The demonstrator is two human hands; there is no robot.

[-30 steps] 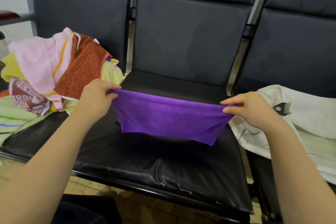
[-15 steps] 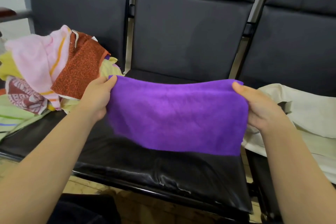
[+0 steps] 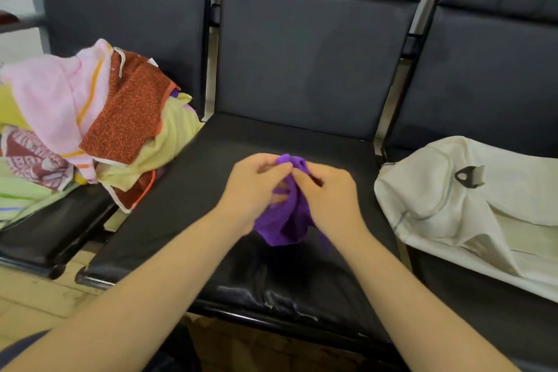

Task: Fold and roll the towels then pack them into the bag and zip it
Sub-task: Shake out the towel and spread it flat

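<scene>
Quick count first: one purple towel (image 3: pixel 283 223), one cream bag (image 3: pixel 437 196), and one messy pile of towels (image 3: pixel 142 148) where I'm counting five: a pink one (image 3: pixel 57 93), a rust-orange one (image 3: pixel 129 118), a yellow one (image 3: pixel 178 136), a red patterned one (image 3: pixel 33 157) and a pale green one (image 3: pixel 18 199). Three dark seats are sitting in a row. The pile is lying on the left one at about 9 o'clock from the hands, and the bag is lying on the right one at about 3 o'clock.

Half a second ago the purple towel was being stretched wide between two hands held well apart, with its long axis running 9 to 3. Now the hands are meeting in the middle and the towel is hanging doubled over between them, bunched, with its long axis running 12 to 6. Its top edge is poking up at 12 and its loose end is dangling toward 6, above the middle seat (image 3: pixel 187 205). The pile and the bag are sitting where they were.

The left hand (image 3: pixel 253 190) is pinching the towel's top with curled fingers and thumb, and the right hand (image 3: pixel 329 199) is doing the same, with both hands touching. It's a bit blurry, so I'm not seeing the exact finger placement.
</scene>
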